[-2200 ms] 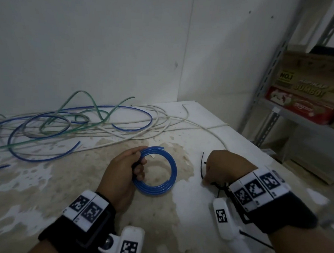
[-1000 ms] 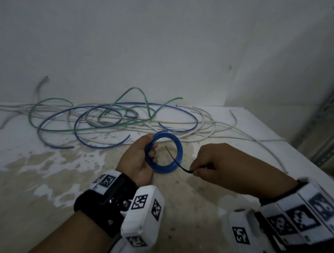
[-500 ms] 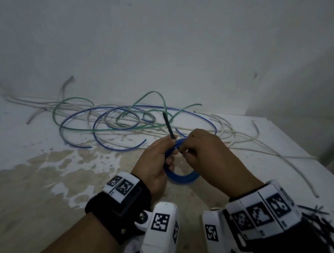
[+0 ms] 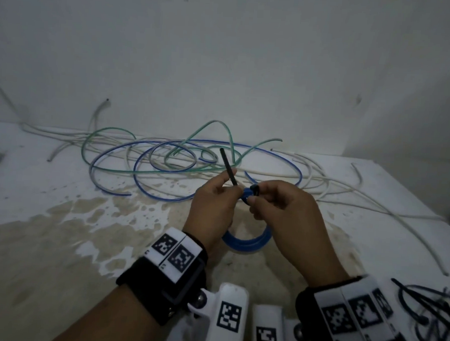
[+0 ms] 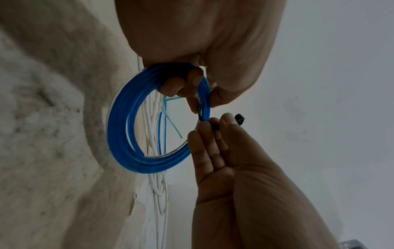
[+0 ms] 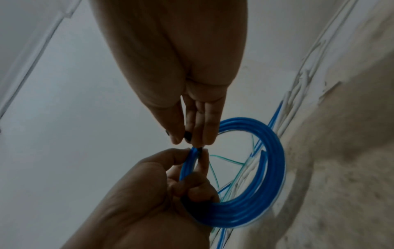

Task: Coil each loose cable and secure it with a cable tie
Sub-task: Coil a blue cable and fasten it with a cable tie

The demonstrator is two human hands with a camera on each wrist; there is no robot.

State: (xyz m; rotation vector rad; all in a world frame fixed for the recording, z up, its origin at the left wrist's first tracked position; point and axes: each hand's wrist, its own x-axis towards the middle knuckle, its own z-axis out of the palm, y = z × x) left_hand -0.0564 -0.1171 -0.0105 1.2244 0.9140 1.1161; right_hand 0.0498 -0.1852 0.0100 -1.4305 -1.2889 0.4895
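A small blue cable coil (image 4: 246,243) hangs upright above the table between my hands. My left hand (image 4: 228,181) has its fingers curled through the coil's top (image 5: 181,84) and pinches the tail of a black cable tie (image 4: 228,168), which sticks up. My right hand (image 4: 253,200) pinches the tie's head end (image 4: 255,189) against the top of the coil. In the right wrist view the fingertips (image 6: 187,134) meet just above the coil (image 6: 275,168). How far the tie wraps the coil is hidden by fingers.
Loose blue (image 4: 284,160), green (image 4: 111,135) and white (image 4: 373,204) cables lie tangled along the back of the stained white table (image 4: 58,240), against the wall. A heap of black cable ties (image 4: 433,311) lies at the near right.
My right hand brought a black tie from the table's right side up to the coil. Both hands now meet at the coil's top, and the tie's tail points up.
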